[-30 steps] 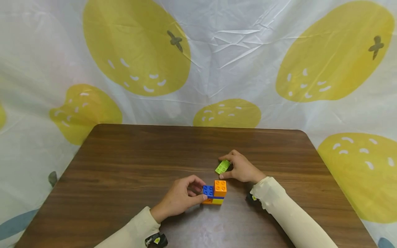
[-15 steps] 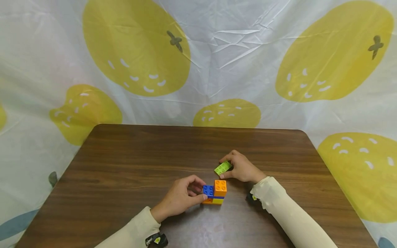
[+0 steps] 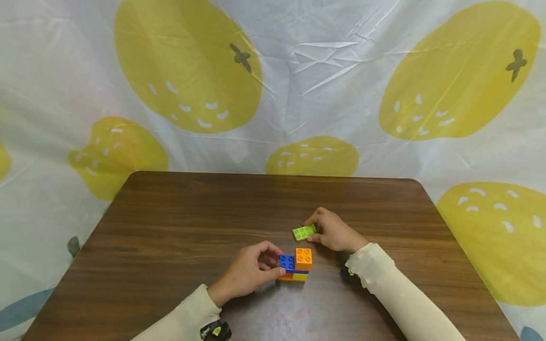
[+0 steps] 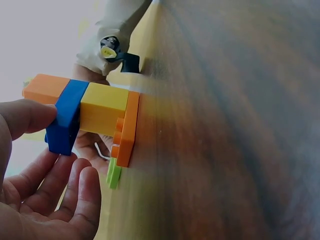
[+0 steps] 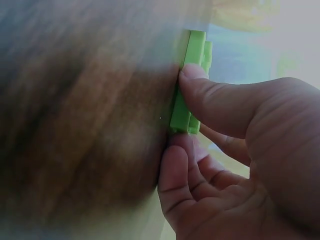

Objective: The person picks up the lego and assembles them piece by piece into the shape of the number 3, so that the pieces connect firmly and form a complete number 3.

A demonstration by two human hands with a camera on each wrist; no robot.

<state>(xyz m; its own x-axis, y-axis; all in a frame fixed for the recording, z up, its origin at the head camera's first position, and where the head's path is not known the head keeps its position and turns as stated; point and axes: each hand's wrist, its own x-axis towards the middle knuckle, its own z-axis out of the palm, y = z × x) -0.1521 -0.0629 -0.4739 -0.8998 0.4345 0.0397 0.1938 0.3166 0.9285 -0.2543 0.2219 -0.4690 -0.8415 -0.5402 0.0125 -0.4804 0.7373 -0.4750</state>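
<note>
On the dark wood-grain desk (image 3: 192,213) we note a plastic brick stack: flat orange studded base plate (image 4: 131,125), square yellow brick (image 4: 104,102), long blue plate (image 3: 286,263), square orange brick (image 3: 303,259) on its right end. Left grip (image 3: 245,270) pinches the blue plate's free left end, we judge to steady the stack. Right grip (image 3: 334,230) pinches a thin lime-green studded plate (image 3: 304,232) by its right end, just beyond the stack, studs up, probably leaving the rest unobstructed. Whether it touches the desk, we cannot tell.
</note>
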